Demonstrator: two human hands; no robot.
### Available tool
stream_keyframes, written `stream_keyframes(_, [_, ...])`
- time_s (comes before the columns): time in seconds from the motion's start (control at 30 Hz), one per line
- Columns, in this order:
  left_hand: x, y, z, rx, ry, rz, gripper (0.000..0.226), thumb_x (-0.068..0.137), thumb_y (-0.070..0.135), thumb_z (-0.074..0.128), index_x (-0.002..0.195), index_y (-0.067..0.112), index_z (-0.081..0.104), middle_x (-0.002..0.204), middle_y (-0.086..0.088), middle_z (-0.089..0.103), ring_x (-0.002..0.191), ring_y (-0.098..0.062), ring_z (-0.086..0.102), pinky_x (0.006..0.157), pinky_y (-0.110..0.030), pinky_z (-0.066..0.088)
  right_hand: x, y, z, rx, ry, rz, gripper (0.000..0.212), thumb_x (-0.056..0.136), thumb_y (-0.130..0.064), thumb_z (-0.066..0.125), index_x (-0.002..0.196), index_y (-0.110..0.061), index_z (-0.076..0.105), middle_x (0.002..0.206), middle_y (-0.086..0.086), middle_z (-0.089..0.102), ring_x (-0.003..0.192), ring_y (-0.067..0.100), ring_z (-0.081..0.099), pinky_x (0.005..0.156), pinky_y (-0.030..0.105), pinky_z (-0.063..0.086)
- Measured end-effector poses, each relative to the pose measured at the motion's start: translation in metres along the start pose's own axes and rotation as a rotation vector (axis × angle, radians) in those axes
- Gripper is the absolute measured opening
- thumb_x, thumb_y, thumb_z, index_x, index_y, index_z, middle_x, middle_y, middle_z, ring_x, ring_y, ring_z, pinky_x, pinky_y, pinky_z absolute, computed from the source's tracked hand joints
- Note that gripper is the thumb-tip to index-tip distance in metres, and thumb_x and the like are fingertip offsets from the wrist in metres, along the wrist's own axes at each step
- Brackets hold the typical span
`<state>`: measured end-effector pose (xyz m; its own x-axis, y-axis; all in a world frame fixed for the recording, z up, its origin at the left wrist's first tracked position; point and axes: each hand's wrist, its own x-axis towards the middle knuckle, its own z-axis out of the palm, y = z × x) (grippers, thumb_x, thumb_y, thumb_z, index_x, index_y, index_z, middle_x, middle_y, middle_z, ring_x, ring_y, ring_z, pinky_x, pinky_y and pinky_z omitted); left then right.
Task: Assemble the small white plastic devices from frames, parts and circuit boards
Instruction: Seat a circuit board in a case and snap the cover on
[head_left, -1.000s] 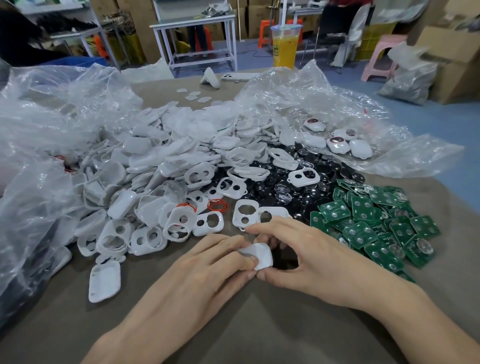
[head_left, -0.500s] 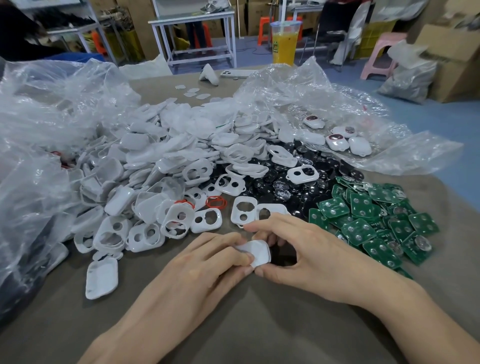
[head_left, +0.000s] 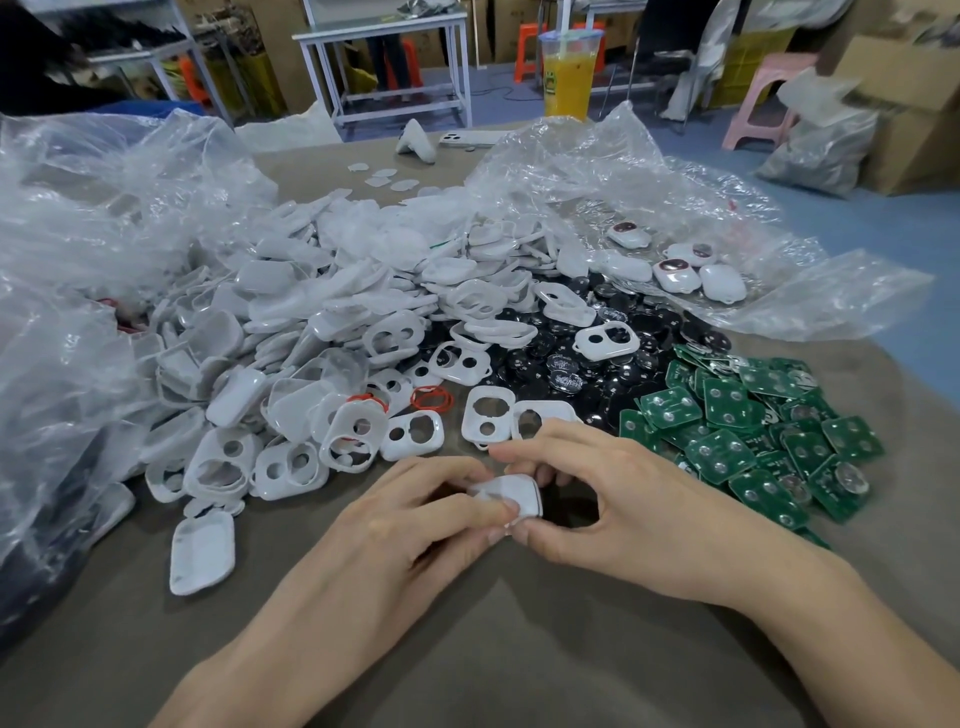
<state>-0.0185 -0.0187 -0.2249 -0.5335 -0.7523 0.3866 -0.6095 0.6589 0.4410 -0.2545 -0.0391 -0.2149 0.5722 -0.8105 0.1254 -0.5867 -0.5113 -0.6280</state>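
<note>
**One white shell in hand, a handful of devices done, heaps of parts left.**

The left hand (head_left: 415, 525) and right hand (head_left: 623, 504) meet low over the desk (head_left: 519, 649) at the near edge of the heaps. Each grip is narrow, pinching the same white shell (head_left: 519, 493), which is held tilted between the fingertips. On the clear plastic bag (head_left: 675, 197) at the far right lie a few closed devices (head_left: 675, 275), which I judge finished. Against them stand a big heap of white frames (head_left: 332, 364), a spread of black round parts (head_left: 545, 358) and a pile of green circuit boards (head_left: 753, 431), so most of the work looks undone. The fingers cover much of the shell, so I cannot tell whether a board or black part already sits inside it. What lies under the crumpled plastic at the left is hard to make out.
</note>
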Motion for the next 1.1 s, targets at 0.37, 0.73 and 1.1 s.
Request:
stream_keyframes(0.37, [0.0014, 0.0024, -0.0008, -0.06, -0.03, -0.074, 0.021, 0.098, 0.047, 0.054, 0.11, 0.043, 0.071, 0.12, 0.02, 0.057, 0.108, 0.004, 0.06, 0.09, -0.006, 0.041, 0.0006, 0.0034, 0.0003, 0.03, -0.005, 0.015, 0.046, 0.088, -0.058, 0.058, 0.133, -0.046, 0.052, 0.11, -0.025, 0.05, 0.109, 0.003, 0.054, 0.087, 0.016, 0.044])
stream_keyframes(0.73, [0.0015, 0.0027, -0.0007, -0.094, -0.045, -0.107, 0.021, 0.097, 0.049, 0.054, 0.109, 0.043, 0.069, 0.115, 0.021, 0.058, 0.106, 0.0, 0.06, 0.086, -0.008, 0.041, 0.0003, 0.003, -0.0001, 0.05, -0.001, 0.016, 0.041, 0.09, -0.046, 0.067, 0.13, -0.039, 0.059, 0.107, -0.022, 0.051, 0.105, 0.005, 0.054, 0.086, 0.014, 0.043])
stream_keyframes(1.1, [0.0041, 0.0017, -0.0006, 0.002, 0.002, -0.089, 0.025, 0.094, 0.05, 0.055, 0.107, 0.044, 0.075, 0.106, 0.02, 0.064, 0.1, 0.001, 0.058, 0.087, -0.027, 0.049, 0.0012, 0.0032, -0.0026, 0.113, -0.022, 0.019, 0.04, 0.088, -0.046, 0.068, 0.127, -0.043, 0.063, 0.105, -0.015, 0.054, 0.103, 0.012, 0.056, 0.087, 0.026, 0.048])
